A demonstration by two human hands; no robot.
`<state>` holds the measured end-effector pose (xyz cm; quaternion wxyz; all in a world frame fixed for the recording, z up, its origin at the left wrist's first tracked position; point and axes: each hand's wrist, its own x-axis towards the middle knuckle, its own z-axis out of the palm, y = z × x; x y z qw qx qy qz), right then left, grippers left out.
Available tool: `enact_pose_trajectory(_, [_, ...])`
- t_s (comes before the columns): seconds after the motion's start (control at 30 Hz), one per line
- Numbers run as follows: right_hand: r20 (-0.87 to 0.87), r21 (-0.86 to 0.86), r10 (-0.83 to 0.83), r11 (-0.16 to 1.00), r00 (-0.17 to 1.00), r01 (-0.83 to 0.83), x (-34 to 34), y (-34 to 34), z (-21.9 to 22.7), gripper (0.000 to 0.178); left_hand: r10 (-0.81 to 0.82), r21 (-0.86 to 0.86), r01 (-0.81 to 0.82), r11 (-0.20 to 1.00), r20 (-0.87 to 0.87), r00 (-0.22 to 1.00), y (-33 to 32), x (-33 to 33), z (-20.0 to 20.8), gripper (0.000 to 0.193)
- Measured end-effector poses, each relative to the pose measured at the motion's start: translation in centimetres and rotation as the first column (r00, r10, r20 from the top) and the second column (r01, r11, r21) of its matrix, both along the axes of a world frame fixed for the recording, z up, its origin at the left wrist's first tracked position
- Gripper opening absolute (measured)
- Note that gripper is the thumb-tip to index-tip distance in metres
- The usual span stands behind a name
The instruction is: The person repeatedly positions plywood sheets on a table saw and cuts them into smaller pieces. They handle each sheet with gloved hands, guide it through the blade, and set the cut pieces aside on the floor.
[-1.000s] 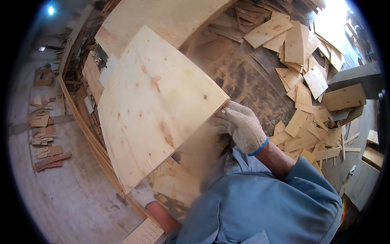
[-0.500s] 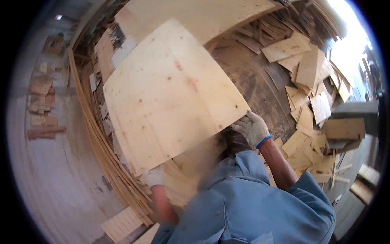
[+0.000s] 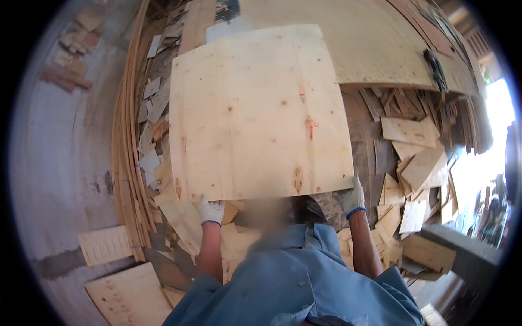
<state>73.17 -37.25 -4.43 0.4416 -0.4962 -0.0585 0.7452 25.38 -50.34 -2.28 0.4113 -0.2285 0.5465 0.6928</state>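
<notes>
A large pale plywood sheet [image 3: 255, 114] with knots and reddish marks is held out in front of me. My left hand [image 3: 211, 210], in a white knit glove with a blue cuff, grips its near edge close to the left corner. At the near right corner, my gloved right hand [image 3: 352, 198] is closed on the sheet. The fingers of both hands are partly hidden beneath the wood. The far part of the sheet overlaps a broad wooden table top [image 3: 375, 49]; whether it rests on it I cannot tell.
Long thin wood strips [image 3: 130, 125] stand in a bundle at left. Plywood offcuts [image 3: 416, 157] lie heaped at right, with more scraps underfoot. A black-handled tool [image 3: 435, 69] sits at the table's right edge. Another board [image 3: 128, 296] lies at lower left.
The plywood sheet has swung from a slant to nearly square in front of me, both hands keeping hold. My view has turned, so the table and scrap heap appear shifted.
</notes>
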Motion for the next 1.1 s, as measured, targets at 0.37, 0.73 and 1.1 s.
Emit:
enact_pose_trajectory(0.37, [0.621, 0.28, 0.258, 0.809, 0.74, -0.517, 7.4, 8.1, -10.7, 0.048, 0.033, 0.248, -0.094, 0.964, 0.241, 0.97, 0.7, 3.9, -1.2, 0.042])
enact_pose_trajectory(0.73, [0.117, -0.195, 0.011, 0.981, 0.993, 0.012, 2.5, 17.9, 0.7, 0.047, -0.262, 0.293, 0.193, 0.936, 0.216, 0.941, 0.4, 8.8, 0.3, 0.047])
enact_pose_trajectory(1.1, [0.408, -0.069, -0.151, 0.978, 0.9, 0.195, 0.3, 15.0, -2.0, 0.047, -0.159, 0.267, 0.095, 0.959, 0.23, 0.96, 0.4, 5.9, -3.4, 0.055])
